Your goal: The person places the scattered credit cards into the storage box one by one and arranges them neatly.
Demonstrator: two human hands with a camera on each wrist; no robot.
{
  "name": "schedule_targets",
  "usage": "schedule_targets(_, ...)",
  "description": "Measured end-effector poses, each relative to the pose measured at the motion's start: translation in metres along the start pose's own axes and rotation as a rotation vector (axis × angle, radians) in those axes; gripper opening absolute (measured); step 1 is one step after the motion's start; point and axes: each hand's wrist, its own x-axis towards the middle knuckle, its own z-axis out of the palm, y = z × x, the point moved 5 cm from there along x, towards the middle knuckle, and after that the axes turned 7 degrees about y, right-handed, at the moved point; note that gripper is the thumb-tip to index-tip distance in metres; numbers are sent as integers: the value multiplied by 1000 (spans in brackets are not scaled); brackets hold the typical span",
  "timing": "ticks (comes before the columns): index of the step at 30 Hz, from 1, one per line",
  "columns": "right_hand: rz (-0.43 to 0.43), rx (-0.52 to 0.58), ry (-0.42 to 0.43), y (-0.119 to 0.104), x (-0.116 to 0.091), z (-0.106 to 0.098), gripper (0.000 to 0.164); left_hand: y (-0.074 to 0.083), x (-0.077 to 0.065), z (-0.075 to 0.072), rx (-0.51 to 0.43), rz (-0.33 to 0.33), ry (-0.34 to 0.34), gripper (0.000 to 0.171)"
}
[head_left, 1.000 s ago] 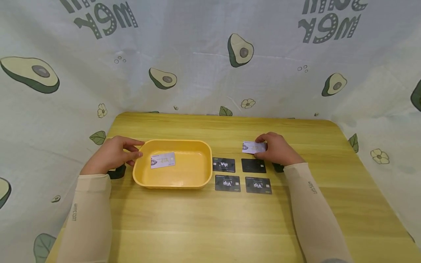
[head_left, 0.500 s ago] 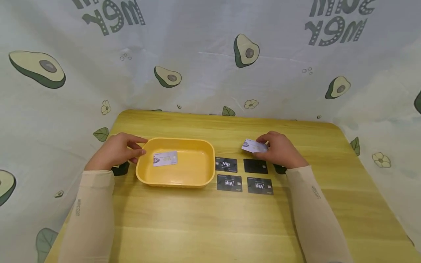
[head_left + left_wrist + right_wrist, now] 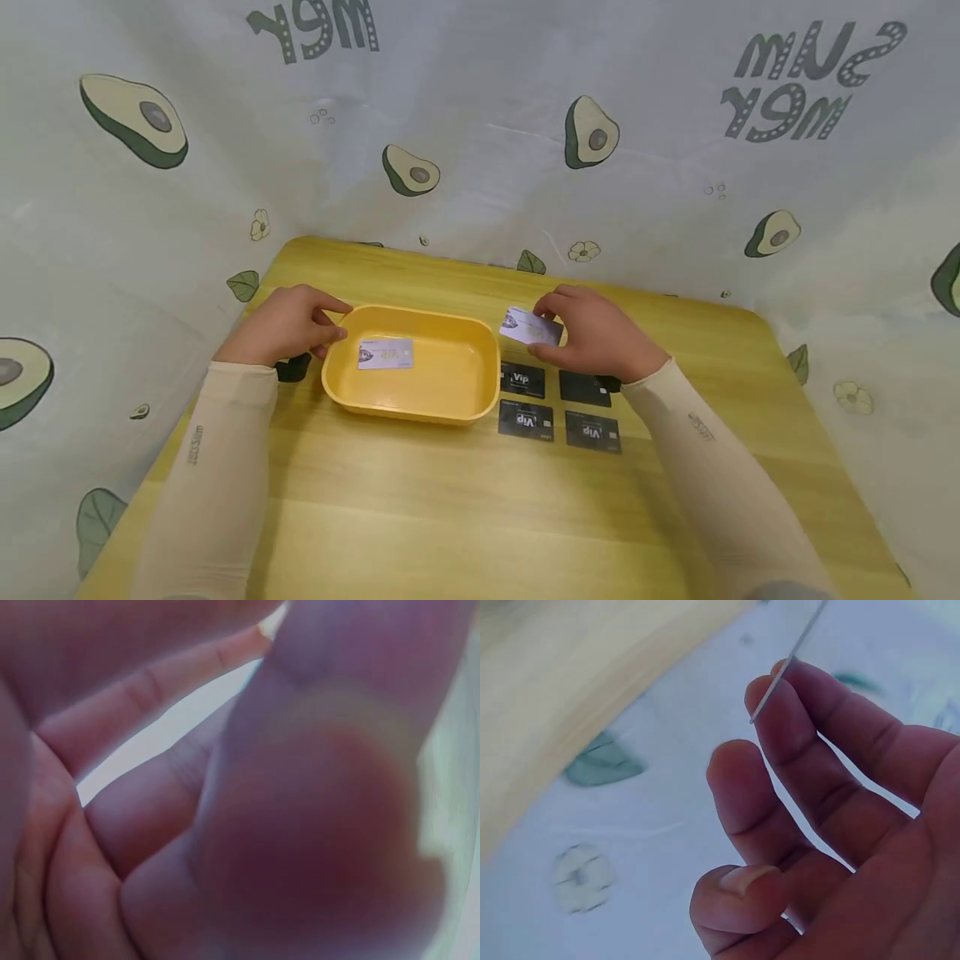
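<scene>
My left hand grips the left rim of a yellow plastic tray, thumb and fingers at its edge. A silvery-white VIP card lies flat inside this tray. My right hand pinches a second white VIP card by its right end, tilted above the table just right of the tray. The right wrist view catches that held card as a thin edge against the fingertips. In the left wrist view the hand fills most of the picture and hides the tray.
Black VIP cards lie in two rows right of the tray: an upper left card, an upper right card, a lower left card and a lower right card. An avocado-print cloth hangs behind the wooden table.
My right hand has lifted the white card off the table behind the black cards and carried it left toward the tray. My left hand stays at the tray rim. The head view has tilted.
</scene>
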Motion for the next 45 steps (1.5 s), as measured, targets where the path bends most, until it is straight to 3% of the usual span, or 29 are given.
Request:
schedule_targets(5,-139,-3,-70,-41,31,0,50,-5,-1,-3,21,-6,2,46)
schedule_targets(10,-185,2,-170,-67,58,14,51,-4,-2,-3,39,-17,4,45)
schedule_targets(15,-207,-103,-249,-85,73,33,41,2,2,-1,34,12,11,44)
schedule_targets(20,-251,-220,-276,-103,78,50,33,3,5,1,43,13,10,44)
schedule_targets(23,-262,-285,-283,-109,80,60,33,3,7,1,38,8,6,44)
schedule_targets(30,-262,-304,-316,-116,86,80,33,-1,8,0,40,-4,5,45)
schedule_targets(45,-270,-329,-290,-113,87,86,34,6,5,-1,44,-14,-5,45)
